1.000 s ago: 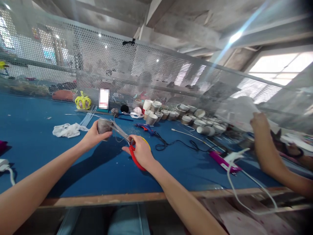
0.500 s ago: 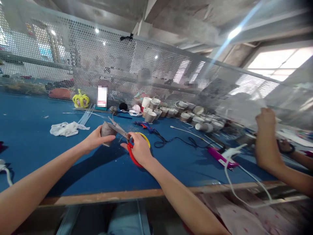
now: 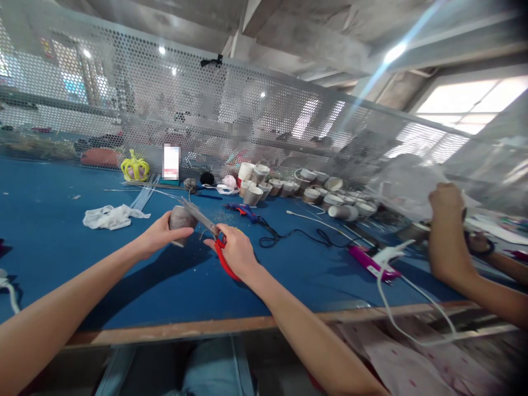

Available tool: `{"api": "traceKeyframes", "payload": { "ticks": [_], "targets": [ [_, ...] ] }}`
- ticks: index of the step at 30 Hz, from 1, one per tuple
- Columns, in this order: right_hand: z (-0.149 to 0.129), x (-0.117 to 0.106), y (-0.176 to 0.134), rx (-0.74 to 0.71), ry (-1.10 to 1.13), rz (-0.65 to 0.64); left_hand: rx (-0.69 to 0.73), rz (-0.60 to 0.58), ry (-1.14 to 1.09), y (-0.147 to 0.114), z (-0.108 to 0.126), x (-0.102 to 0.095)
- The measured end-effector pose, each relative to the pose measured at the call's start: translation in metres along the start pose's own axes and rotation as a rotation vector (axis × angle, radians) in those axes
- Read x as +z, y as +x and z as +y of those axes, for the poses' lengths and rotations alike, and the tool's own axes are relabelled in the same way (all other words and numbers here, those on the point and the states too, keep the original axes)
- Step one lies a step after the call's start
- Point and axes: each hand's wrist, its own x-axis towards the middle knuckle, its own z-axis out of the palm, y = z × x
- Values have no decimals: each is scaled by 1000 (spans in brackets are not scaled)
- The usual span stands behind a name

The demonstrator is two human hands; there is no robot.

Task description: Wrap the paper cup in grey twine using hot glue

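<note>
My left hand (image 3: 159,236) is wrapped round a small grey-brown cup (image 3: 182,224), its wall apparently covered in yarn, held tilted above the blue table. In my right hand (image 3: 235,250) is a pair of scissors (image 3: 223,258) with a red handle loop showing; its blades are nearly together. Their tips point up and left, over the cup's upper edge. A thin loose strand hangs beside the cup, below the blades. My fingers hide most of the other handle loop.
A crumpled white cloth (image 3: 115,217) lies left of my hands. Beyond them are a blue glue gun (image 3: 243,210) with a black cord, several small cups (image 3: 253,193) and a yellow crown-like item (image 3: 135,168). At right, a co-worker's hand (image 3: 447,203) holds translucent white material near a purple device (image 3: 371,264).
The scissors have closed: their blades came together, and the yellow handle loop moved in behind my right hand. My left hand keeps the cup in nearly the same place.
</note>
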Motion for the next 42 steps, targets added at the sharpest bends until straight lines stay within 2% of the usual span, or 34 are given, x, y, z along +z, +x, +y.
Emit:
{"api": "traceKeyframes", "payload": {
  "ticks": [3,5,10,13,17,19,20,21,23,25,28,32,42],
  "targets": [
    [2,-3,5,104,103,-83,20,2,17,2,-2,-2],
    [8,-6,10,196,89,-133,33,-3,18,3,-2,-4],
    [37,-13,19,326,-164,-290,66,-69,5,3,-2,-6],
    [52,-21,18,354,-274,-409,142,-99,27,2,-2,-6],
    [50,-40,17,370,-343,-444,271,-57,146,1,-2,-4],
    [36,-49,19,332,-337,-378,290,-49,206,1,-3,-3],
    [26,-52,20,249,-272,-306,292,-51,226,1,-3,-2],
    [15,-54,22,111,-126,-250,293,-53,238,0,-3,-1],
    [-7,-52,25,-77,153,-197,305,-66,242,0,-3,1],
    [-25,-44,27,-154,281,-154,318,-87,227,-1,-3,2],
    [-38,-28,30,-176,361,-127,303,-108,186,-1,-4,3],
    [-37,-16,31,-200,403,-106,220,-139,102,-1,-7,5],
    [-27,-23,30,-156,522,-188,87,-177,-9,-4,-4,5]
  ]
}}
